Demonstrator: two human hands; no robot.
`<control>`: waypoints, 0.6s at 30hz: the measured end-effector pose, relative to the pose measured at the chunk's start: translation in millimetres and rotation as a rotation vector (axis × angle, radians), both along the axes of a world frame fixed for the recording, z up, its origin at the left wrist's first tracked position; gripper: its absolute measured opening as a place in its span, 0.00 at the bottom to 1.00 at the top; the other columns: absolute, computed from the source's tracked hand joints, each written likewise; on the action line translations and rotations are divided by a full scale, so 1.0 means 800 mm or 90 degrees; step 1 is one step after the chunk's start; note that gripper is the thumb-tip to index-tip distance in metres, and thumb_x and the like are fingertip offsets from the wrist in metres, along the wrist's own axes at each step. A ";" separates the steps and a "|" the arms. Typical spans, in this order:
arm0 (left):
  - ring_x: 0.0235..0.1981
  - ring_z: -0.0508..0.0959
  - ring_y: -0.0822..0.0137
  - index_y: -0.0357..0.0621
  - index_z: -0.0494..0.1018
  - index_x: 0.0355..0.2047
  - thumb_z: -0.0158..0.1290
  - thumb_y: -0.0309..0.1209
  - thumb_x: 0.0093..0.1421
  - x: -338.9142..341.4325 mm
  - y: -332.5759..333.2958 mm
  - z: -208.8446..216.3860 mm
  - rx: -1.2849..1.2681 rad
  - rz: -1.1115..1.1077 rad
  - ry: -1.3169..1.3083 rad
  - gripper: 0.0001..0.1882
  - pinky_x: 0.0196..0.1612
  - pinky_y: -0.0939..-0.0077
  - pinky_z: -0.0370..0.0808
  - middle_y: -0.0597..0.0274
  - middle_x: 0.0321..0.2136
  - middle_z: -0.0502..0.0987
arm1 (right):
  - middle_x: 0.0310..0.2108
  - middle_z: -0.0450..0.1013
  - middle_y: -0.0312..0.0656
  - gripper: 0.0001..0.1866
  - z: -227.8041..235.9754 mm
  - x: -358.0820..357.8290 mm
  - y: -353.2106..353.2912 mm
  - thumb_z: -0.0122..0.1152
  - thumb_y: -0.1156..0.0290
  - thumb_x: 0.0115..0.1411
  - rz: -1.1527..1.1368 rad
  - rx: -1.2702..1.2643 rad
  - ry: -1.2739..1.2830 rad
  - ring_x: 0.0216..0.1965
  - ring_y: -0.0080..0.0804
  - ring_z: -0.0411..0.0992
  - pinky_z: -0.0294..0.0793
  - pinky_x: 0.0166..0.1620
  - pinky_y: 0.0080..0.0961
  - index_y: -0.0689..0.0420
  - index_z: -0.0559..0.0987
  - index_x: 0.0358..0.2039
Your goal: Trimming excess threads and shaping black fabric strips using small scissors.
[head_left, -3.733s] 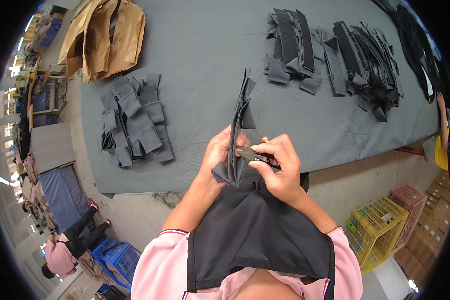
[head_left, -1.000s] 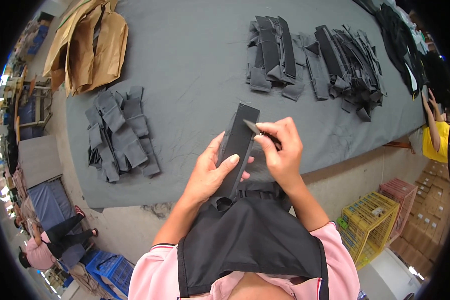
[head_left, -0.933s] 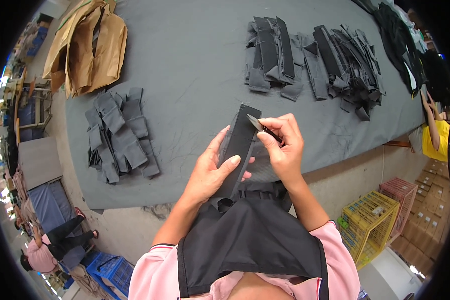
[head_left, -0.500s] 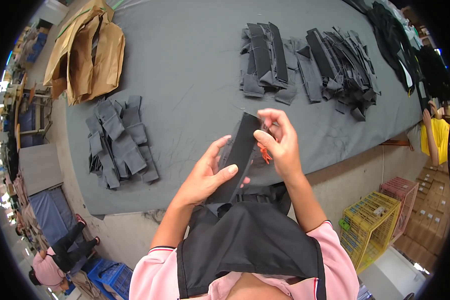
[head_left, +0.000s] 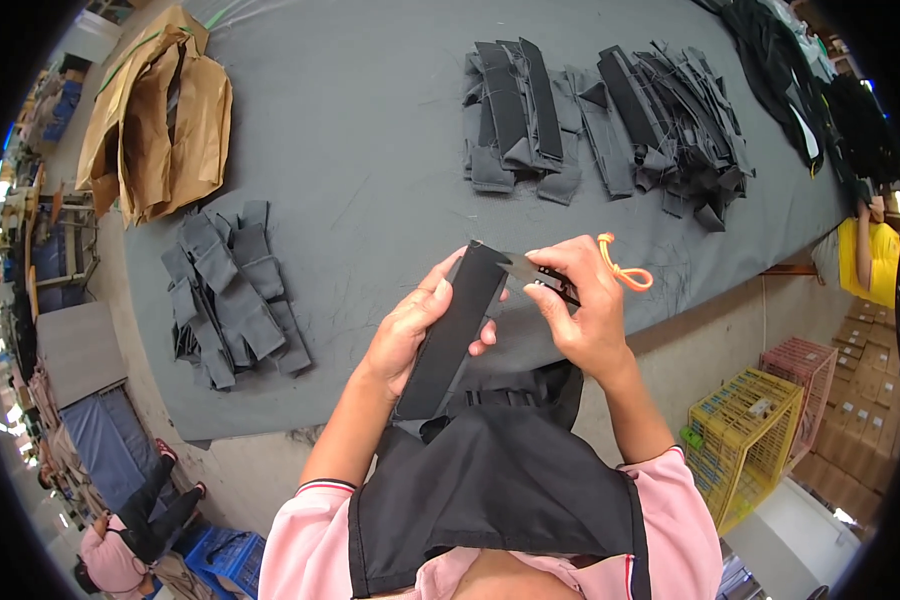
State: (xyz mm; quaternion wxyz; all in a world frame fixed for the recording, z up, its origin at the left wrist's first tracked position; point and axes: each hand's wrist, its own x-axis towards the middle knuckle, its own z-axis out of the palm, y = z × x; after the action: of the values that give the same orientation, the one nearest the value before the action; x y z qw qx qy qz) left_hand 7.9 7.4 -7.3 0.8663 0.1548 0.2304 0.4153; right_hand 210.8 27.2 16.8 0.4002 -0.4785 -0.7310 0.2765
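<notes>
My left hand (head_left: pixel 400 330) is closed round a black fabric strip (head_left: pixel 455 335), thumb along its edge and fingertips showing past the other side. The strip slants upward over the table's near edge. In my right hand (head_left: pixel 590 315) is a pair of thread snips (head_left: pixel 558 286), gripped between thumb and fingers. Their blades touch or nearly touch the strip's upper right edge; I cannot tell which. An orange cord loop (head_left: pixel 630 278) sticks out beside my right hand. Behind it, dark strips with loose threads lie in a middle pile (head_left: pixel 515 120) and a right pile (head_left: pixel 685 135).
Dark grey cloth covers the table (head_left: pixel 350 130). Folded grey strips (head_left: pixel 235 300) are heaped at left, below a brown paper bag (head_left: pixel 155 150). Black garments (head_left: pixel 770 70) lie far right. Yellow (head_left: pixel 740 440) and pink crates (head_left: pixel 800 380) stand at right. Two people are nearby, lower left and far right.
My right hand has drawn back rightward from the strip's tip, and the snips now show with blades at its edge. The strip has turned its broad face up. The view has shifted slightly.
</notes>
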 end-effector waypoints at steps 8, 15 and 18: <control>0.27 0.77 0.61 0.39 0.46 0.63 0.42 0.42 0.65 -0.010 0.000 0.022 -0.025 -0.109 0.055 0.32 0.31 0.73 0.76 0.42 0.44 0.71 | 0.26 0.69 0.38 0.14 -0.001 0.004 0.013 0.64 0.77 0.44 0.048 0.021 -0.028 0.21 0.33 0.69 0.69 0.25 0.26 0.56 0.76 0.34; 0.24 0.78 0.60 0.38 0.47 0.63 0.44 0.40 0.64 -0.022 -0.001 0.025 -0.061 -0.192 0.074 0.32 0.30 0.71 0.76 0.39 0.40 0.74 | 0.25 0.68 0.36 0.16 0.003 0.016 0.022 0.66 0.75 0.40 0.163 0.136 -0.133 0.21 0.32 0.69 0.67 0.25 0.26 0.55 0.77 0.33; 0.24 0.78 0.59 0.38 0.47 0.63 0.45 0.40 0.63 -0.021 -0.001 0.024 -0.065 -0.207 0.041 0.33 0.29 0.71 0.77 0.39 0.39 0.74 | 0.25 0.68 0.36 0.16 0.002 0.020 0.019 0.67 0.75 0.40 0.145 0.128 -0.104 0.21 0.32 0.68 0.67 0.26 0.26 0.54 0.78 0.33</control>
State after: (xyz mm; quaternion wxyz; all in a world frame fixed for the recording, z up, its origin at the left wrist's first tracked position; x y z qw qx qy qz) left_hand -8.7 7.0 12.3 0.9208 0.1591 0.2511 0.2525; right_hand 226.8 42.6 18.0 0.3512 -0.3710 -0.8348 0.2053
